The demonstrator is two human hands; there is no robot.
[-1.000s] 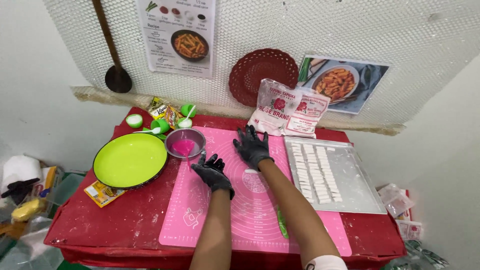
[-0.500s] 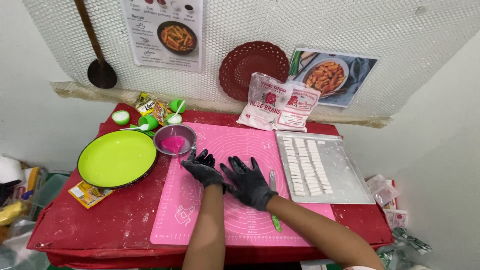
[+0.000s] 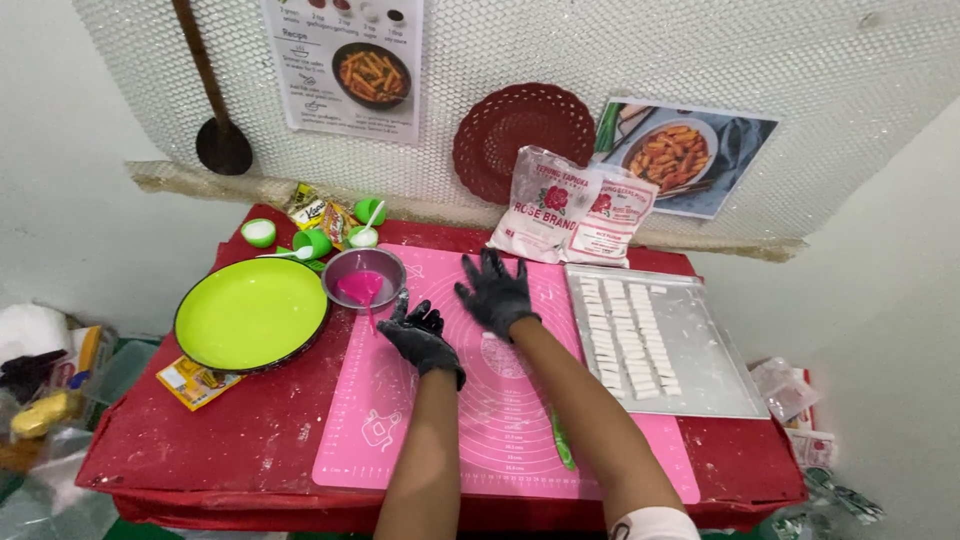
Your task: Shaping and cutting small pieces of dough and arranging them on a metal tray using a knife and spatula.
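Both gloved hands rest on the pink mat [image 3: 500,420] on the red table [image 3: 200,440]. Left hand [image 3: 420,335], fingers curled and holding nothing, lies just beside the small bowl [image 3: 365,278] at the mat's rear left corner. Right hand [image 3: 495,292], fingers spread wide and empty, lies flat near the mat's rear edge, left of the tray [image 3: 700,350].

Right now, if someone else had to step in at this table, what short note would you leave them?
Left hand: gloved, empty, resting on the pink mat beside the small metal bowl.
Right hand: gloved, empty, fingers spread flat on the mat.
Done: rows of small white pieces lie on the metal tray.
Nearby: empty green plate, two flour bags. The bowl holds something pink.
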